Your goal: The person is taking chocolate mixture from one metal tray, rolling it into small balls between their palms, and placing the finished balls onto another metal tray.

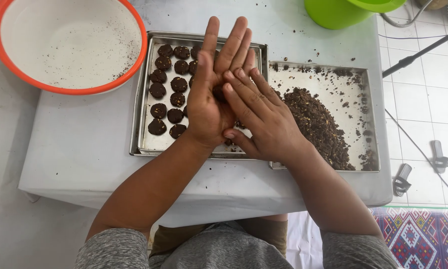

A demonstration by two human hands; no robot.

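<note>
We pressed left hand (209,94) and right hand (261,117) palm to palm, dark dough lump (218,92) squeezed between, above tray of dough balls (147,89). Judged shaping step underway. Next move called for free spot on tray; loose dough heap (316,124) just right.

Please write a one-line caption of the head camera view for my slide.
Left hand and right hand pressed together over a tray of dark round pieces, beside a tray of dark crumbly mixture.

Left hand (211,107) and right hand (264,117) press a dark dough lump (218,93) above a tray (149,142).
</note>
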